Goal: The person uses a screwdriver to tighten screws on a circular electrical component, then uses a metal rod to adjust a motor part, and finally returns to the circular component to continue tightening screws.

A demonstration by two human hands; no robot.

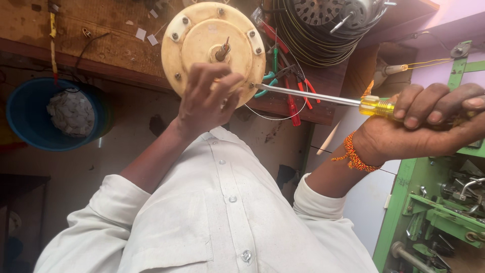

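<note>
Round cream motor housing (202,38), bolted rim, central shaft; gripped at six o'clock by left hand (207,96); right hand (424,121) at three o'clock, clamped on yellow-handled screwdriver (323,97), tip touching rim.

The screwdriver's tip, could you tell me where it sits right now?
In the head view, the screwdriver reaches from the right hand leftward; its tip meets the lower right rim of the cream motor housing, beside the left hand.

Cream motor housing (202,40); yellow screwdriver handle (376,106); blue bucket (20,108).

Matt cream motor housing (212,45) (scuffed metal); glossy yellow plastic screwdriver handle (376,106).
</note>
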